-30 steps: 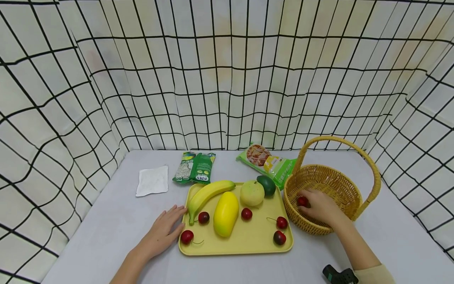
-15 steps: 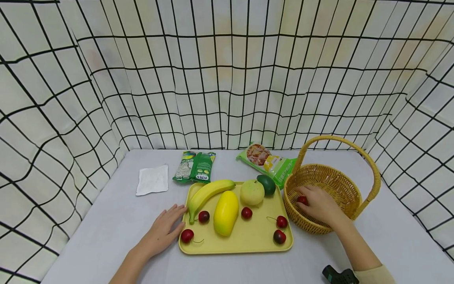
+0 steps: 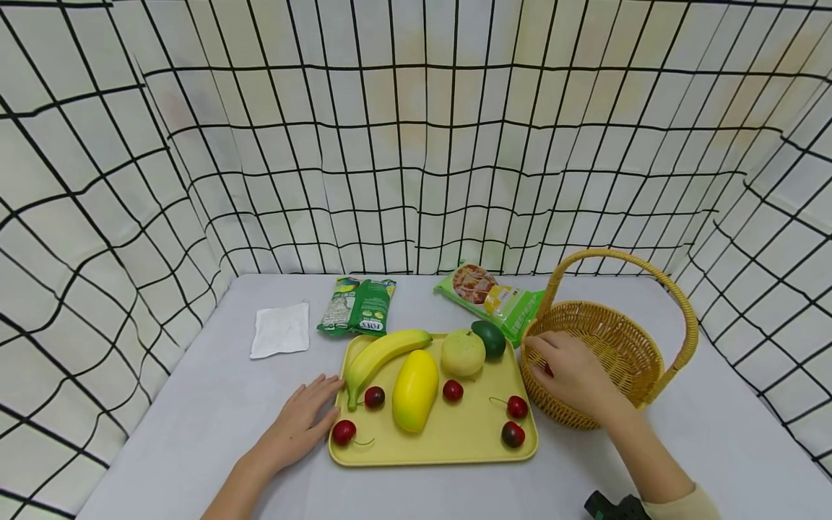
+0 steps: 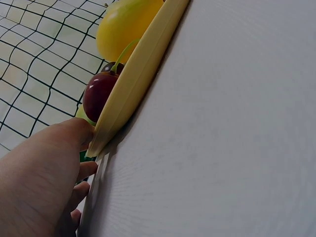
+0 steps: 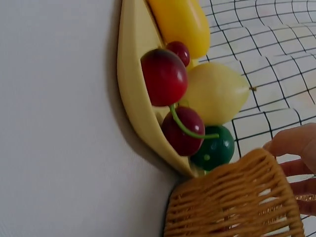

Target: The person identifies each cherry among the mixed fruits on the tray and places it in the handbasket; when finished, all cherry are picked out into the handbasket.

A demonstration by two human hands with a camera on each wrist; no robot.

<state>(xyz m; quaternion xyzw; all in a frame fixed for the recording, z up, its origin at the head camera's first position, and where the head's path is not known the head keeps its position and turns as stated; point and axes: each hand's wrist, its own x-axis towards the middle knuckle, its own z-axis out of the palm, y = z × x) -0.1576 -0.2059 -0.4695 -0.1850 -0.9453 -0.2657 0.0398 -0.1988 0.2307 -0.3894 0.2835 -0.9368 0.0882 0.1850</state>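
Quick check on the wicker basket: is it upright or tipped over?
Upright: the wicker basket stands on the white tabletop, its opening facing up and its handle arching above.

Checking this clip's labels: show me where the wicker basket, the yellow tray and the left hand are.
Wicker basket [image 5: 229, 205]: right wrist view, on its woven side wall.
Yellow tray [image 3: 461, 433]: head view, on its bare floor.
Left hand [image 3: 295, 422]: head view, on its back.

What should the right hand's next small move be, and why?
Probably raise the right hand slightly: its fingers appear close to the rim of the basket, beside the tray, so sliding sideways might catch. A bit of red shows under it, likely a cherry; held or not is unclear.
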